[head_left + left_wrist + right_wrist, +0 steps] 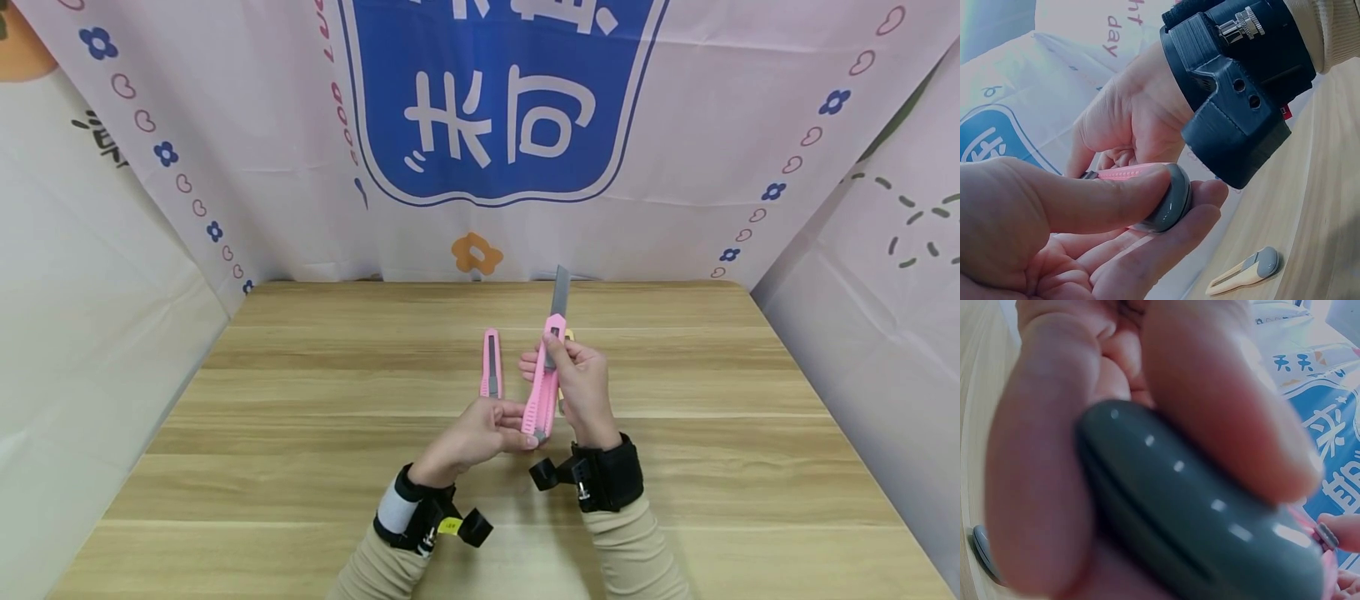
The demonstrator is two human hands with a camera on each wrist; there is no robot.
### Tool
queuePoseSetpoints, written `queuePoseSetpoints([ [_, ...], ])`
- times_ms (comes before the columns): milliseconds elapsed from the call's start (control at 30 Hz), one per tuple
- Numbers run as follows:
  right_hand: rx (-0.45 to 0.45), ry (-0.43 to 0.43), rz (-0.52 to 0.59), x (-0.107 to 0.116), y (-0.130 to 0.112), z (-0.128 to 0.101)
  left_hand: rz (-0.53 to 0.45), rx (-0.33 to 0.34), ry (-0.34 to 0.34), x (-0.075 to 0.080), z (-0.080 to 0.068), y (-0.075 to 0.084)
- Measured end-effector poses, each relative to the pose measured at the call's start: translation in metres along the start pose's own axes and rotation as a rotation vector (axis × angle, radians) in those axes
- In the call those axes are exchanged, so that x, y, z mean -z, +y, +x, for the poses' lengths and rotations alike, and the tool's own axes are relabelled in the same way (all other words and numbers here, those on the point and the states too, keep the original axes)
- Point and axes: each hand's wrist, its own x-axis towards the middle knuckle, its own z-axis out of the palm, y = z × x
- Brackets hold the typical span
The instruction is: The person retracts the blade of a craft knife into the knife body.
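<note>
right hand point(581, 385): wrapped round the pink box cutter point(546, 385), blade out past its fingers
left hand point(480, 433): pinching the cutter's grey end cap point(1169, 203)
spare cutter point(491, 363): on the table point(300, 417), just left of the grip

Three utility knives show: a pink knife point(544, 379) held up, another pink knife point(491, 363) and a yellow knife point(1242, 271) lying on one wooden table point(300, 467). Two hands work.

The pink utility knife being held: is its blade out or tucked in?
Out. On the pink utility knife, the grey blade sticks up past its tip.

Pink utility knife point(544, 379) with grey end cap, blade extended, pointing away, held above the table
</note>
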Motion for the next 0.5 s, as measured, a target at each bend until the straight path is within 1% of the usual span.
queuePoseSetpoints([
  [267,-0.008,0.002,0.009,0.0001,0.0,0.0008,0.003,-0.016,-0.022,0.0013,0.0002,-0.0014],
  [500,0.007,-0.009,0.041,-0.0013,0.0015,0.0017,-0.008,-0.022,-0.038,0.0025,-0.0001,-0.0019],
])
